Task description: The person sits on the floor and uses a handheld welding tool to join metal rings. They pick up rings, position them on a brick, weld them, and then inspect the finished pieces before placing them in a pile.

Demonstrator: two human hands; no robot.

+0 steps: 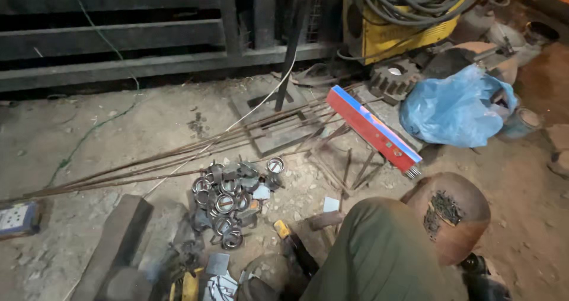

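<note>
Neither of my hands shows clearly. My knee in green trousers (pixel 379 253) fills the bottom centre. To its left lies a dusty rounded shape (pixel 264 277); I cannot tell whether it is a glove or a shoe. In front of the knee is a pile of shiny metal rings with small tabs (pixel 228 203). A yellow-and-black handled tool (pixel 291 240) and a hammer head (pixel 326 220) lie between the pile and my knee. Small square metal plates (pixel 218 264) sit at the bottom edge.
Long thin steel rods (pixel 178 153) run across the dirt floor. A red-and-blue box of electrodes (pixel 370 129) leans on a small frame. A rusty dish of scraps (pixel 450 215), a blue plastic bag (pixel 456 108), a yellow welding machine (pixel 409 22), a heavy bar (pixel 115 242) and a socket box (pixel 18 218) surround me.
</note>
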